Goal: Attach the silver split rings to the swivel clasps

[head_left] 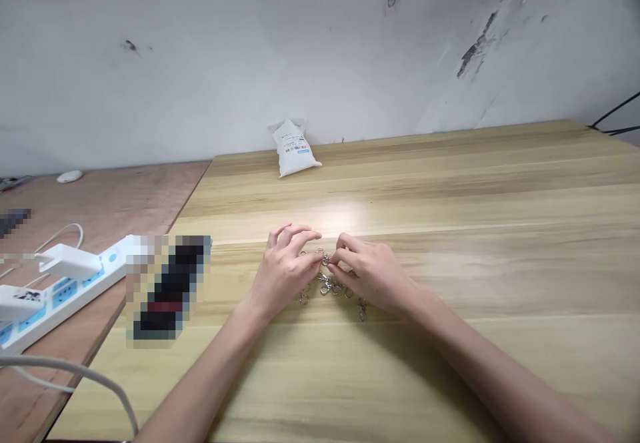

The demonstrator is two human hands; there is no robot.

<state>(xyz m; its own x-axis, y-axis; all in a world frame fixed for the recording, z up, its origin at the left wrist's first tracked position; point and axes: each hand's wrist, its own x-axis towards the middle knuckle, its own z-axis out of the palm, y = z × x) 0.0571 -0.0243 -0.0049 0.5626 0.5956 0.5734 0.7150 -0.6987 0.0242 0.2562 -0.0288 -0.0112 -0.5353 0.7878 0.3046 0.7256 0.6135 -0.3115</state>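
My left hand [287, 266] and my right hand [373, 273] meet over the wooden table. Between their thumbs and index fingers is a small silver metal ring [326, 259], pinched from both sides. The other fingers of my left hand are raised and loosely curved. Just below the fingertips lies a loose cluster of silver rings with small clasps [327, 287], partly hidden by the hands. One ring [303, 298] shows beside my left thumb. Another small metal clasp piece [363, 309] rests under my right hand.
A white printed packet [295, 149] lies at the back by the wall. To the left are a pixelated dark object [167, 289], a white power strip [65, 299] with plugged-in chargers, and a grey cable [95, 373]. A reddish-brown tabletop [140, 189] adjoins this one.
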